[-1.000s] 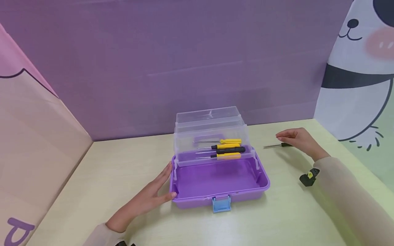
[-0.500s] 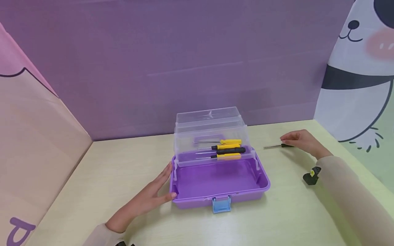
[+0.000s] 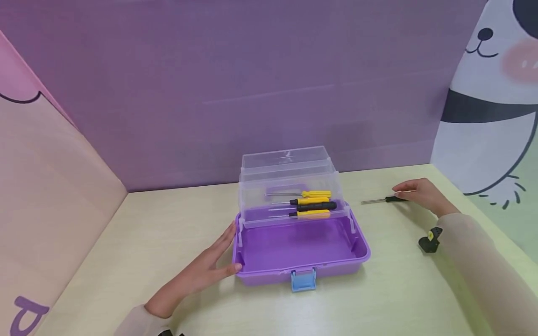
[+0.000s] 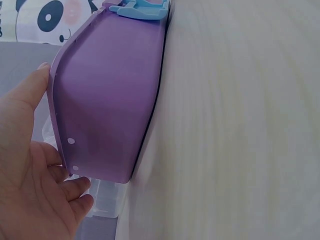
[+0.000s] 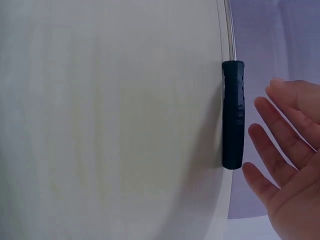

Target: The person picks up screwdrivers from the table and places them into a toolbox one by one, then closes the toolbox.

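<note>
A purple toolbox [image 3: 300, 273] with its clear lid raised stands on the table. My left hand [image 3: 210, 263] rests against its left side, fingers extended along the wall and thumb at the front corner. In the left wrist view the thumb and fingers lie at the rim of the purple toolbox [image 4: 107, 95]. A screwdriver [image 3: 394, 199] with a black handle lies on the table right of the box. Over its handle hovers my right hand [image 3: 422, 195]. The right wrist view shows the fingers loosely bent, apart from the screwdriver handle [image 5: 233, 115], with nothing held.
Several screwdrivers with yellow or black handles, among them a yellow screwdriver [image 3: 316, 193], lie in the clear tiers [image 3: 290, 175] at the box's back. A blue latch [image 3: 303, 280] hangs at the front. A purple backdrop [image 3: 269, 93] stands behind the table [image 3: 176, 210].
My right hand has shifted slightly right, uncovering more of the screwdriver's black handle. The left hand and the toolbox have stayed in place.
</note>
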`<state>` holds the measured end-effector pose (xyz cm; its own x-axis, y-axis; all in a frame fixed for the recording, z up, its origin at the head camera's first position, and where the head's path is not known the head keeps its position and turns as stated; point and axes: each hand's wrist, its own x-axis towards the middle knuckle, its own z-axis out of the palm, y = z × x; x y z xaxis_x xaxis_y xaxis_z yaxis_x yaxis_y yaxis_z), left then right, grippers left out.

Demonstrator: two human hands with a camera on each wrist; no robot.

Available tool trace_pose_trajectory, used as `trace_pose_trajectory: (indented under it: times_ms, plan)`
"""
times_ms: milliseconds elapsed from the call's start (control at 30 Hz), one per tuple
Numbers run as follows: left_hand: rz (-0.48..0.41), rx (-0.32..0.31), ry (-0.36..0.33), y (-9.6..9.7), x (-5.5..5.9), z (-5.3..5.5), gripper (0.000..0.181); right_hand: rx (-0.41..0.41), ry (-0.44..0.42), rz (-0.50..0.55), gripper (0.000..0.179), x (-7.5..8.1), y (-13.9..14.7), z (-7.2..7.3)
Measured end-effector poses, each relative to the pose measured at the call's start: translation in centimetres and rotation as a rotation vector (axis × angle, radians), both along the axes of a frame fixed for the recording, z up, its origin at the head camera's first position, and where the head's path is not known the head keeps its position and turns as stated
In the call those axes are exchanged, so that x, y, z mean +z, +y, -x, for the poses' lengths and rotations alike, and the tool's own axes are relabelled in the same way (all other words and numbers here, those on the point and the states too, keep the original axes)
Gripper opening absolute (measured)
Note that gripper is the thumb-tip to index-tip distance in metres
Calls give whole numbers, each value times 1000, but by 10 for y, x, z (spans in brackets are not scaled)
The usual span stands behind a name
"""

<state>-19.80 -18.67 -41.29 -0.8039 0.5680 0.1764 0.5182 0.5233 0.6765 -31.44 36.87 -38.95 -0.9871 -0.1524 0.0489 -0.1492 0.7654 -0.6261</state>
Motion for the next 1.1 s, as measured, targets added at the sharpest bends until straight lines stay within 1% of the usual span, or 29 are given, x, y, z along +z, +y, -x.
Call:
trace_pose_trajectory:
  times_ms: [200, 367, 567, 667, 833, 967, 1100]
  plan:
    - [-5, -1, -2, 0, 0, -1, 85, 2, 2, -4, 37, -4, 5, 1]
    - [-10, -7, -8, 1, 1, -1, 85, 10, -15, 7, 38, -4, 7, 0]
    - [-3, 5, 1, 1, 1, 0, 85, 36, -29, -3, 37, -5, 9, 1]
    - [-12, -1, -6, 0, 0, -1, 85, 56, -38, -2, 38, -6, 11, 1]
    - [-10, -5, -1, 0, -3, -1, 85, 54, -39, -2, 38, -8, 17, 0]
    - [-11, -2, 11, 0, -2, 0, 85, 50, -55, 14, 39, -9, 22, -1]
    - [-14, 2, 4, 1, 0, 0, 85, 52, -66, 30, 40, -9, 23, -1]
